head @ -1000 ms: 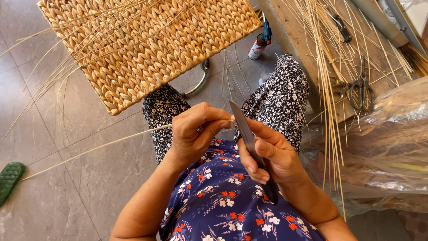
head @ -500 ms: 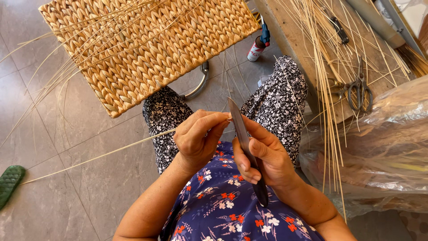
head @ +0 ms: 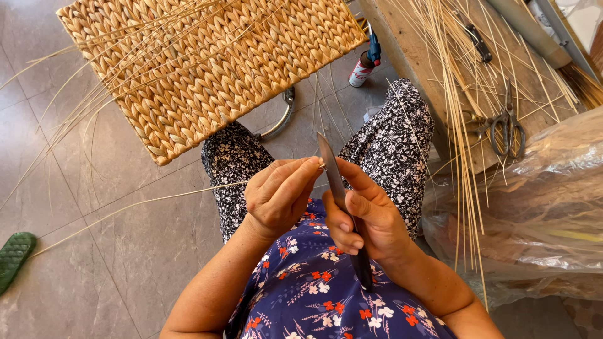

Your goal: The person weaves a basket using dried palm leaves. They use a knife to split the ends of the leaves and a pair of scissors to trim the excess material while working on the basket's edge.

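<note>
Trimming a long straw strand with a knife, seated over the tiled floor.

The right hand point(head: 367, 216) is closing firmly around the dark handle of a knife point(head: 339, 198), blade pointing up and away, while the left hand point(head: 279, 194) is pinching the near end of a thin pale strand point(head: 144, 204) between thumb and fingertips, right against the blade. The strand is trailing off to the left of the hands, low across the floor. It is looking feather-light, springy yet easy to split or snap, and probably smooth, so a pinch close to the blade seems the surest hold. Beyond the hands a woven mat point(head: 207, 63) is lying; to the right, loose straw, scissors point(head: 507, 129) on a wooden bench point(head: 414, 37) and a crinkled plastic bag point(head: 534, 207).
</note>
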